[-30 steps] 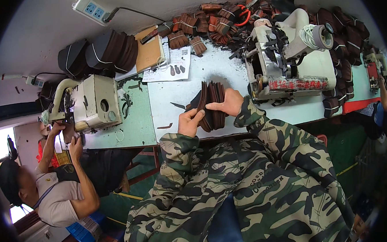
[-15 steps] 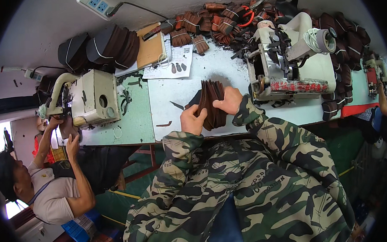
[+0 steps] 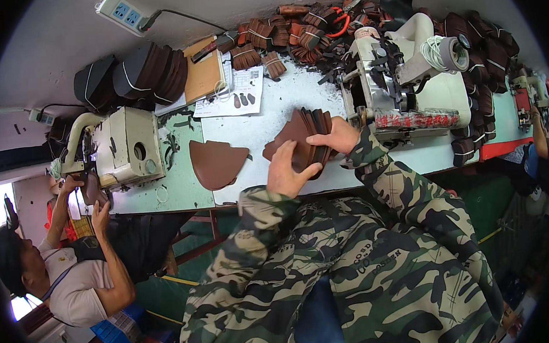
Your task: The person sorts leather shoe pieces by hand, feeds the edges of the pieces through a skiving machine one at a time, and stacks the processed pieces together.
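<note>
A stack of brown leather pieces (image 3: 316, 120) stands on edge above the white tabletop in front of me. My right hand (image 3: 336, 136) grips the stack from its right side, the thumb lying across the near edges. My left hand (image 3: 289, 172) is at the stack's left side. Its fingers lie on a leather piece (image 3: 283, 135) that leans out to the left from the others, and its thumb touches the lower part of the stack. Left of my hands, a single brown leather piece (image 3: 219, 164) lies flat on the tabletop.
A sewing machine (image 3: 417, 93) stands right, another (image 3: 131, 142) left, where a co-worker (image 3: 80, 278) holds a brown piece. Tied leather bundles (image 3: 260, 34), red-handled scissors (image 3: 343, 24), a printed sheet (image 3: 235, 98) and dark stacks (image 3: 146, 72) line the back.
One leather piece now lies flat to the left of the stack. My left hand has come back against a fanned-out piece, and the stack has tilted. The view has shifted slightly.
</note>
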The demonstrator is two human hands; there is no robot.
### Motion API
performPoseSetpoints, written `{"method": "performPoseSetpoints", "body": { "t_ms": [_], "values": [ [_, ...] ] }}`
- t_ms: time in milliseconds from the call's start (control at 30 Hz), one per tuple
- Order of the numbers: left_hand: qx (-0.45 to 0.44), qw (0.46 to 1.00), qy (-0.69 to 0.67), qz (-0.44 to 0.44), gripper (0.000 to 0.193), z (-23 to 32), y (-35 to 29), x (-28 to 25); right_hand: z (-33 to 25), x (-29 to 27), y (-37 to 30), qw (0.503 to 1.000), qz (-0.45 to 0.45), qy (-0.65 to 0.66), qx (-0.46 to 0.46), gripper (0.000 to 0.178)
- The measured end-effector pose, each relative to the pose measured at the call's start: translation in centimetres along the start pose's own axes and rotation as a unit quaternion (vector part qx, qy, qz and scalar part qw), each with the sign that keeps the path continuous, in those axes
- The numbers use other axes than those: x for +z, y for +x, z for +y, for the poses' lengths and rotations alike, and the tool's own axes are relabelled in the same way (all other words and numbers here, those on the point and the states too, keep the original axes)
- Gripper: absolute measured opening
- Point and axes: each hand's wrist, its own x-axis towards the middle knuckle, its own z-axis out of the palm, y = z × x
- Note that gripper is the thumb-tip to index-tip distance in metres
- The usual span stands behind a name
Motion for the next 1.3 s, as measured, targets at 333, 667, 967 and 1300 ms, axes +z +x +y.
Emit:
{"method": "performPoseSetpoints", "body": {
  "t_ms": [333, 667, 967, 1300],
  "values": [
    [-0.077, 0.996, -0.003, -0.032, 0.065, 1.3, 1.1, -1.3, -1.4, -0.1, -1.0, 0.972, -0.088, 0.207, 0.069, 0.039],
    [-0.073, 0.994, -0.067, -0.056, 0.057, -1.2, 1.2, -2.0, -2.0, 0.3, -0.5, 0.977, -0.081, 0.182, 0.08, 0.044],
    [-0.059, 0.996, -0.062, -0.016, 0.046, -1.3, 1.5, -1.7, -2.6, 0.7, -0.2, 0.98, -0.075, 0.165, 0.082, 0.037],
    [-0.054, 0.988, 0.119, 0.079, 0.036, -1.1, 0.9, -0.1, -1.6, 2.4, 0.3, 0.978, 0.097, -0.181, -0.029, 0.032]
  ]
}}
